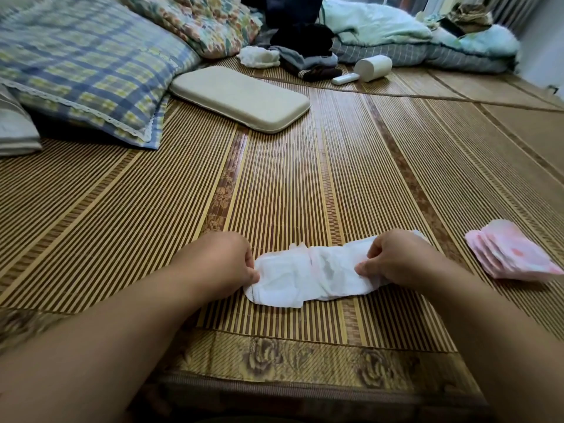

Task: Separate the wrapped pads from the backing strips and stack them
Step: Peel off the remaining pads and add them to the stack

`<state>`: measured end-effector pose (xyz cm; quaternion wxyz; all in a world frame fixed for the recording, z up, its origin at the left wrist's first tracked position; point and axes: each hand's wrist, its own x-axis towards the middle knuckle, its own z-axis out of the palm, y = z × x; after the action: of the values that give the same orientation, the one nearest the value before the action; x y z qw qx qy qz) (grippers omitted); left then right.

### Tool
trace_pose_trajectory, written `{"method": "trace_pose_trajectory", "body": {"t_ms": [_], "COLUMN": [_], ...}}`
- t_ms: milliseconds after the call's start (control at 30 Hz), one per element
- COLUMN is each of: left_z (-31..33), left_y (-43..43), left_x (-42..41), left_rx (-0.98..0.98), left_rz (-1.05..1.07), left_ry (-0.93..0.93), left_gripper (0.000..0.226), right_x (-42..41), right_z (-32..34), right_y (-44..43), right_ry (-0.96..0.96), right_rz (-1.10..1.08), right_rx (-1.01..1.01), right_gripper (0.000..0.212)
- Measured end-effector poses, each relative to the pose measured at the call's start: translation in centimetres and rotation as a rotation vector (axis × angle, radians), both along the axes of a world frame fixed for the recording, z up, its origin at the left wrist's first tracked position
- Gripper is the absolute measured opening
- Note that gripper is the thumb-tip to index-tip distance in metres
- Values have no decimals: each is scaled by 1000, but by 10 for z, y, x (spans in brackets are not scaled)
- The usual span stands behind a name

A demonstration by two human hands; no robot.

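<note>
A long white pad lies spread flat on the bamboo mat, near its front edge. My left hand pinches the pad's left end between thumb and fingers. At the right end, my right hand grips the crumpled wrapper side of the pad. A fanned stack of pink wrapped pads rests on the mat to the right, apart from both hands.
A beige flat cushion lies further back at centre. A plaid pillow and quilts fill the back left. Dark clothes, a white cylinder and a remote sit at the back, with green bedding behind.
</note>
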<state>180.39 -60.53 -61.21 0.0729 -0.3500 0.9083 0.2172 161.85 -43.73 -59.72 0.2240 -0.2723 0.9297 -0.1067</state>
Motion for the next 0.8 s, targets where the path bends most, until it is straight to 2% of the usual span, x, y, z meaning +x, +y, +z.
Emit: {"method": "trace_pose_trajectory", "body": {"t_ms": [100, 167, 233, 333, 433, 567, 700, 800], "left_z": [2, 5, 10, 19, 26, 29, 33, 34], "left_y": [-1, -2, -3, 2, 11, 18, 20, 18], "left_x": [2, 3, 4, 3, 0, -5, -7, -6], "left_rx": [18, 109, 323, 679, 863, 868, 903, 917], "left_rz": [3, 40, 97, 130, 122, 59, 9, 26], "left_ry": [57, 161, 312, 498, 621, 687, 724, 756], "left_gripper": [16, 12, 7, 20, 24, 26, 19, 11], "right_x": [0, -1, 0, 12, 36, 62, 70, 68], "right_z": [3, 10, 19, 34, 42, 44, 45, 46], "right_y": [2, 6, 8, 3, -9, -20, -24, -21], "right_ry": [-14, -45, -79, -143, -229, -224, -167, -196], "right_rz": [2, -13, -14, -4, 67, 206, 238, 262], "right_rx": [-38, -121, -266, -503, -628, -705, -789, -854], "right_gripper": [17, 15, 14, 11, 7, 5, 3, 17]}}
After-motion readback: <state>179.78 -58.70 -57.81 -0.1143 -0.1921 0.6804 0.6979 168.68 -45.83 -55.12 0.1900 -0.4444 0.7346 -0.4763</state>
